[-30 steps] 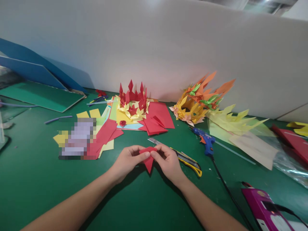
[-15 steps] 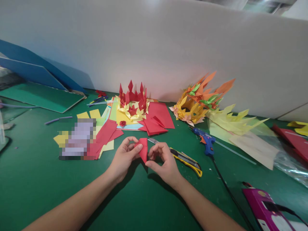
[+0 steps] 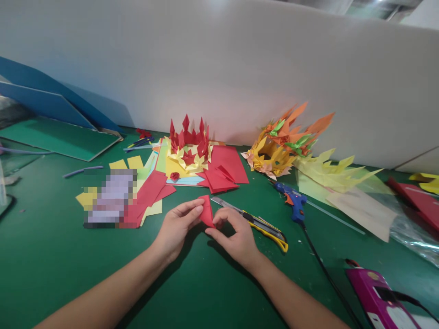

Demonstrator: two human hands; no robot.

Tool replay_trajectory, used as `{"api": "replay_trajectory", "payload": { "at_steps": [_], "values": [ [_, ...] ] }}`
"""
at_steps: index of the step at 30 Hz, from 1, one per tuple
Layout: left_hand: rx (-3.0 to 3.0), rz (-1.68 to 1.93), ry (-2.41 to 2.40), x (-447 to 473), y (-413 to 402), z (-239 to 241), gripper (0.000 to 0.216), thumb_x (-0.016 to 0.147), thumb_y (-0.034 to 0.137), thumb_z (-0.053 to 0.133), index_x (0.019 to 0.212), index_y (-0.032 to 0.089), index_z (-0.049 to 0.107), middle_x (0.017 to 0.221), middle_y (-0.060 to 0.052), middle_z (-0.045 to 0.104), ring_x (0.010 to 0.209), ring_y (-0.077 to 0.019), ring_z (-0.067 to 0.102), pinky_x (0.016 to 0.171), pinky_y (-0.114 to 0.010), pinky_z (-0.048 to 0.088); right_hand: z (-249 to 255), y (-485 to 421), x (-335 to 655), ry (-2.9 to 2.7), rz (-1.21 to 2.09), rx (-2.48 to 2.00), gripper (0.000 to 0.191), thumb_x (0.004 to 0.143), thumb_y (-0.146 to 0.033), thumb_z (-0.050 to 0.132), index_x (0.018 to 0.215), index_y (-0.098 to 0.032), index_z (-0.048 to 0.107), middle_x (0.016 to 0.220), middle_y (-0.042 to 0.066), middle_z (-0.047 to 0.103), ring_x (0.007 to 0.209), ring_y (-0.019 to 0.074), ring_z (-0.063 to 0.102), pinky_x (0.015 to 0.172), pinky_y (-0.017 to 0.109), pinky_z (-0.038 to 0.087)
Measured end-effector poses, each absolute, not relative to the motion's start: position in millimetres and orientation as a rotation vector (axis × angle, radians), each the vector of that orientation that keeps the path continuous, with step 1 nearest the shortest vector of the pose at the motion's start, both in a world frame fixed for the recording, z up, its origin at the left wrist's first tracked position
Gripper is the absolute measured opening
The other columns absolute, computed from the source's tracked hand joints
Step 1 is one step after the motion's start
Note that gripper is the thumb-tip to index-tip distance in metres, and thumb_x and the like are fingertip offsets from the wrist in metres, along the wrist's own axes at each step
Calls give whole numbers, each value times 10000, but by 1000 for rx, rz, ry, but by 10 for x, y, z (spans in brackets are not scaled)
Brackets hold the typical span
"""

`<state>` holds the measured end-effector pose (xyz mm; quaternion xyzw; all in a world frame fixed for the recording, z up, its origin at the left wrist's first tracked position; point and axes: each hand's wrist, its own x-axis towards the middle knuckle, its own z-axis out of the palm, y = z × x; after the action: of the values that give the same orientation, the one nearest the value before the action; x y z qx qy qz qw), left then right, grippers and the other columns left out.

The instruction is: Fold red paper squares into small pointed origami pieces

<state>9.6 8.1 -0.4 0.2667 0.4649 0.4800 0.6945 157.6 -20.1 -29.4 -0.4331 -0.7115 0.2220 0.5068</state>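
A small folded piece of red paper (image 3: 207, 212) is held up over the green table, narrowing toward its lower end. My left hand (image 3: 180, 225) pinches its upper left side between thumb and fingers. At the lower tip, my right hand (image 3: 235, 235) has its thumb and curled forefinger closed about the paper. Just behind and to the right of that hand lies a utility knife (image 3: 267, 230) with a yellow-edged handle, its blade extended toward the paper.
A red and yellow paper crown (image 3: 188, 145) stands on stacked coloured sheets. Orange paper crowns (image 3: 286, 144) stand farther right. A blue glue gun (image 3: 295, 204) trails its cord toward a magenta power strip (image 3: 373, 285). Red paper strips (image 3: 149, 194) lie left, beside a pixelated rectangle.
The red paper has tilted, its lower tip swinging right. My right hand's thumb and forefinger have closed in around that tip. My left hand keeps its pinch.
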Motion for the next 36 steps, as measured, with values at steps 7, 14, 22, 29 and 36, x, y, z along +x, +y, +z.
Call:
{"api": "replay_trajectory", "payload": {
  "at_steps": [7,14,22,29,36],
  "values": [
    [732,1085,1120,85,68,-29,312,531,305,814,805,171,748,815,-51,753,685,-146,641,758,-312,513,-279,-214,1583,-1799,366,-1062,66,801,-268,644,772,-227,602,704,11,628,674,172,567,631,304,450],
    [904,1081,1179,90,62,-7,310,543,276,799,836,189,745,883,-66,751,777,-193,660,777,-345,519,-274,-219,1587,-1791,231,-1083,76,826,-292,622,816,-235,672,714,29,634,673,180,582,633,317,458],
    [964,1015,1135,104,38,0,262,615,247,745,871,194,725,984,-64,733,804,-183,663,783,-339,530,-273,-202,1591,-1774,217,-1107,86,820,-253,627,772,-210,685,675,20,587,640,169,557,616,311,443],
    [1011,1009,1114,104,36,-26,259,637,243,725,892,203,715,1065,-65,713,958,-221,645,842,-360,517,-264,-192,1568,-1695,326,-1079,78,800,-164,610,766,-192,675,681,13,583,630,148,564,599,281,452],
    [1043,978,1100,100,51,-63,302,637,284,716,921,180,702,1094,-85,704,1011,-247,631,876,-390,505,-273,-188,1565,-1700,351,-1061,97,804,-152,598,782,-193,683,682,10,582,629,140,566,598,273,457]
  ]
}}
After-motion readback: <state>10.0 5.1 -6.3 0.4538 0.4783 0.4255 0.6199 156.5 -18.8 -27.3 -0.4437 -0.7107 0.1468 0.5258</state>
